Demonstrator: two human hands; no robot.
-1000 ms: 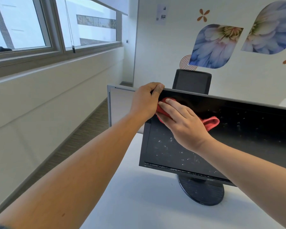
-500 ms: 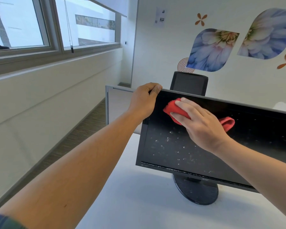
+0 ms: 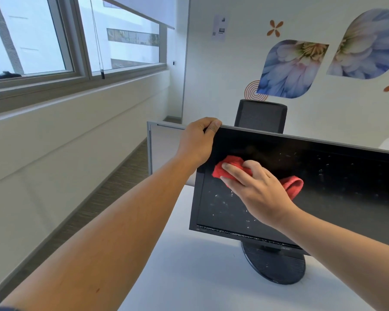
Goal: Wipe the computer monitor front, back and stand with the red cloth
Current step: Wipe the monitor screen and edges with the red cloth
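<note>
Head view: right hand (image 3: 256,189) presses the red cloth (image 3: 226,170) to the monitor (image 3: 335,187) screen while the left hand (image 3: 195,142) steadies it

Both bare arms reach forward, with the hands apart but close together. The left hand is clamped over the monitor's top corner, fingers hooked behind the upper edge and thumb on the front bezel. Just below and beside it, the right hand holds the bunched cloth against the dark screen, fingers laid over it and one knuckle bent. A loop of cloth sticks out past the heel of the hand. Pale specks and smears dot the glass below the right hand and further along towards its outer side, so the front looks only partly wiped. The back cannot be seen, and the round black stand (image 3: 276,265), below the right wrist on the white table (image 3: 189,277), appears untouched.

The cloth is soft and light and will crumple to fit any grip. Holding it in a loose wad under flat fingers suits it. The monitor looks rigid but top-heavy on its small base, and its screen is probably easy to mark. It is best held by the bezel or top edge, never the panel, with only light pressure. A black chair back (image 3: 261,117) rises beyond the left hand.
</note>
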